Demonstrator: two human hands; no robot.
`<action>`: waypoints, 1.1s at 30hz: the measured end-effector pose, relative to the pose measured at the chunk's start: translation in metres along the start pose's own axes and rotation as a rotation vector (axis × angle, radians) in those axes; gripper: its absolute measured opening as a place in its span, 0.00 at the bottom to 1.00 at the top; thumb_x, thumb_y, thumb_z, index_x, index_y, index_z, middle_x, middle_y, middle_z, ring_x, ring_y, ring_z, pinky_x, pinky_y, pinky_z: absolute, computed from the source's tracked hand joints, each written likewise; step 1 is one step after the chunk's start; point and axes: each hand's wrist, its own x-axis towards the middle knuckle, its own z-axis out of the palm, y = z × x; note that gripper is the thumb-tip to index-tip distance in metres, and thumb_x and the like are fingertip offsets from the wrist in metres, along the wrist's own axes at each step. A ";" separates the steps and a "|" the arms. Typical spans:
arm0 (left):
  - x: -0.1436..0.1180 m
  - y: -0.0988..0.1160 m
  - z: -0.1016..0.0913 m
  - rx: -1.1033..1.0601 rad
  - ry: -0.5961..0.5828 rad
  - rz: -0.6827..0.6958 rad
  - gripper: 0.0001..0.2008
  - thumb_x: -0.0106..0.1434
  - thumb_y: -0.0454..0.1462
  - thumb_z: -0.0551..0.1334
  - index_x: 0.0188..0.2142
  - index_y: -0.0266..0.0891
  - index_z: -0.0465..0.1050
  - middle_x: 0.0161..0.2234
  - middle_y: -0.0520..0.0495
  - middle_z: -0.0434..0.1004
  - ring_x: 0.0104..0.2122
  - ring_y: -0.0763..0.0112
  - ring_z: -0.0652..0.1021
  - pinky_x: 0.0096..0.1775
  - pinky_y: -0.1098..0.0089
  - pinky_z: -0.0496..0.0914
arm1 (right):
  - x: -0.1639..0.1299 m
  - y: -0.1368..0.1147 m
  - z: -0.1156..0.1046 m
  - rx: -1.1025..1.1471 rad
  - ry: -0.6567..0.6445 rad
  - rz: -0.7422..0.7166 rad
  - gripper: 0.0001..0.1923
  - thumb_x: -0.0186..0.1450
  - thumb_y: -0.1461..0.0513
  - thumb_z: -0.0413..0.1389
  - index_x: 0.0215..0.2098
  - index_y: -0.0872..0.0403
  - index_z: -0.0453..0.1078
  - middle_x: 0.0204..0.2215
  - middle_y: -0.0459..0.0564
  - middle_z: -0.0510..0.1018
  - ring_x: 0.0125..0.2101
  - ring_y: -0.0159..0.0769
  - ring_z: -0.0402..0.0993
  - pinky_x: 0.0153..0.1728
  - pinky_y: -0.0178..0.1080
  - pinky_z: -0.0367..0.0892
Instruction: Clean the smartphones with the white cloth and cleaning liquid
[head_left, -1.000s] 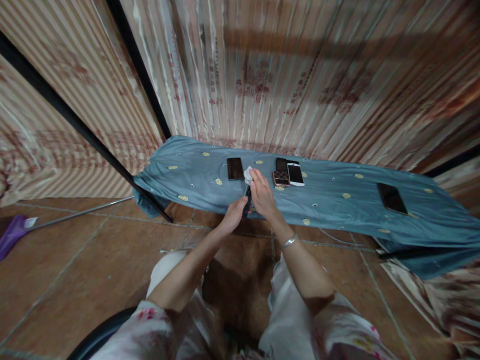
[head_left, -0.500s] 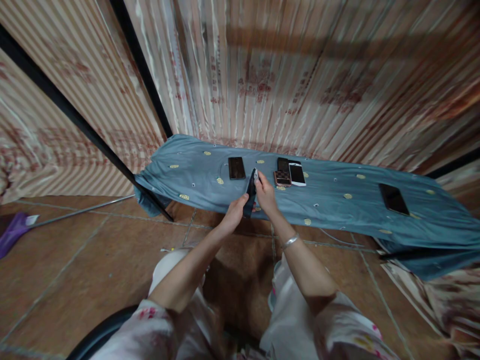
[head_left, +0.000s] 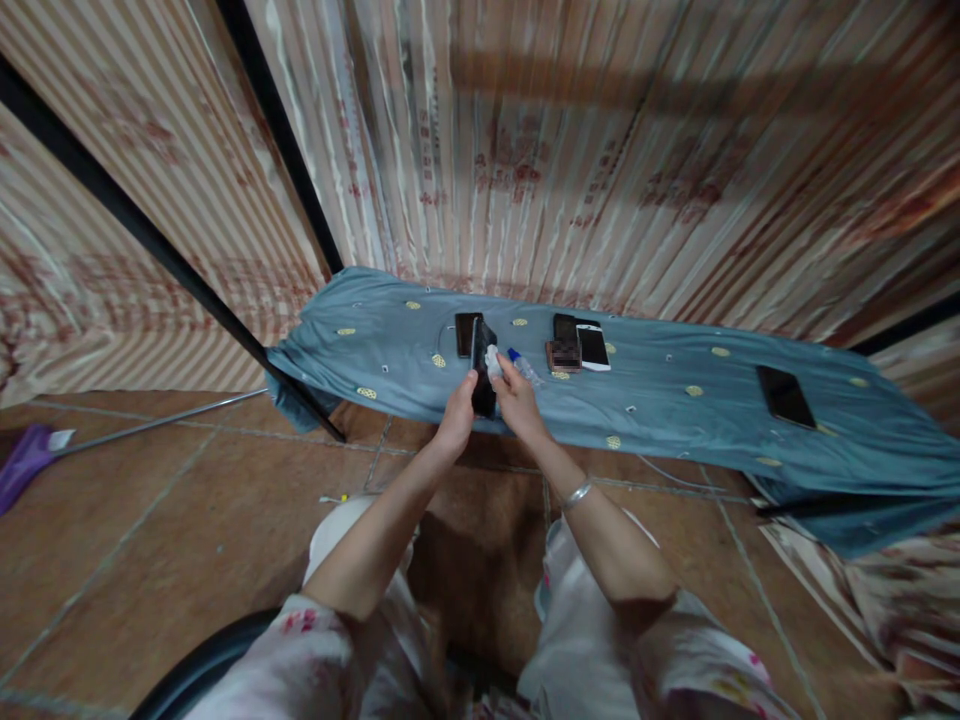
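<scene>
Striped hangings (head_left: 525,130) above brown tiled floor (head_left: 150,540)

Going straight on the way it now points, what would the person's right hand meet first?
Probably the black device held in the left hand: the right hand points forward and leftward at it, white wad leading. Depth leaves unclear whether wad and device touch.

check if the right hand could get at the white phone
Probably yes: the white phone lies uncovered to the right of the right hand, though the tissue it holds might hamper a grip.
</scene>
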 end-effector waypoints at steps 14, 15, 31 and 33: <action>0.013 0.011 -0.002 -0.232 0.074 0.076 0.13 0.65 0.42 0.58 0.40 0.37 0.78 0.46 0.47 0.81 0.57 0.65 0.72 0.60 0.65 0.61 | -0.012 -0.005 0.012 0.114 -0.070 0.022 0.23 0.68 0.57 0.52 0.60 0.50 0.66 0.59 0.52 0.72 0.59 0.43 0.68 0.60 0.51 0.61; 0.012 0.015 -0.002 -0.249 0.074 0.069 0.14 0.65 0.42 0.57 0.39 0.36 0.77 0.44 0.47 0.82 0.55 0.65 0.74 0.59 0.65 0.62 | -0.013 -0.006 0.014 0.128 -0.084 0.023 0.23 0.68 0.57 0.53 0.61 0.50 0.66 0.58 0.52 0.72 0.59 0.43 0.68 0.60 0.51 0.61; 0.007 0.043 -0.013 -0.313 0.027 -0.179 0.24 0.65 0.53 0.53 0.36 0.35 0.77 0.30 0.42 0.82 0.38 0.62 0.82 0.45 0.64 0.74 | -0.037 -0.032 0.000 -0.242 -0.299 -0.200 0.26 0.67 0.65 0.48 0.64 0.52 0.61 0.59 0.53 0.72 0.57 0.41 0.71 0.59 0.47 0.65; 0.006 0.042 -0.012 -0.318 0.010 -0.219 0.25 0.67 0.52 0.51 0.36 0.33 0.76 0.29 0.42 0.81 0.37 0.63 0.82 0.46 0.65 0.74 | -0.037 -0.035 -0.003 -0.375 -0.285 -0.239 0.24 0.68 0.64 0.50 0.62 0.56 0.63 0.56 0.57 0.74 0.55 0.44 0.72 0.58 0.48 0.65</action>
